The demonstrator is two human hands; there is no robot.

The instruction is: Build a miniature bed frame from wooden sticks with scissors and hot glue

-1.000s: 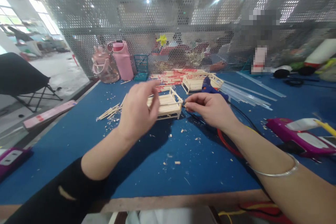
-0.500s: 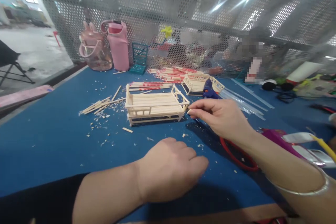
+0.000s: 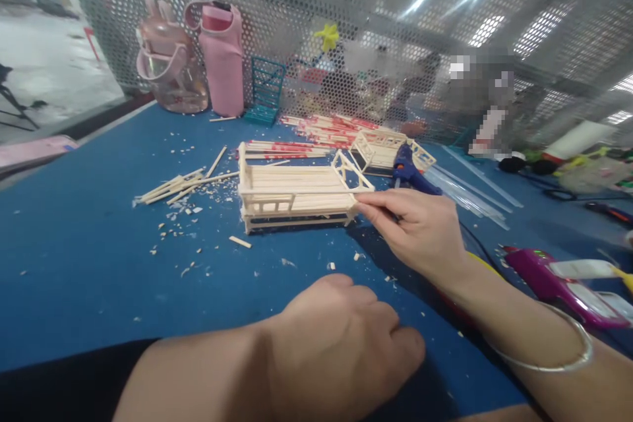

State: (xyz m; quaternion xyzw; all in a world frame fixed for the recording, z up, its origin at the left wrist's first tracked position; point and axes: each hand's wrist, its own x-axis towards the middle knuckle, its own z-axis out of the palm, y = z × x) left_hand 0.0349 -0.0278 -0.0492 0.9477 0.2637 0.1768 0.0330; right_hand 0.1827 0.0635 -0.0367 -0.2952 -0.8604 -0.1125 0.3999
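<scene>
A small bed-like model of pale wooden sticks [image 3: 291, 194] stands on the blue table [image 3: 89, 257]. My right hand [image 3: 420, 231] reaches to its right end, thumb and forefinger pinched on the frame's corner. A silver bangle sits on that wrist. My left hand [image 3: 341, 349] rests low on the table near the front edge, seen from the back with its fingers curled under, apart from the model. Nothing shows in it.
A blue glue gun [image 3: 410, 175] and a second stick model [image 3: 383, 145] lie behind my right hand. Loose sticks [image 3: 182, 186], red-printed sticks [image 3: 321, 128], clear glue sticks [image 3: 469, 191], pink bottles [image 3: 222, 59], a teal rack [image 3: 267, 89], a magenta tool [image 3: 558, 277]. A perforated screen [image 3: 346, 13] closes the back.
My left hand left the model and dropped to the table near me, fingers curled. My right hand moved onto the model's right end. The view shifted closer and leftward.
</scene>
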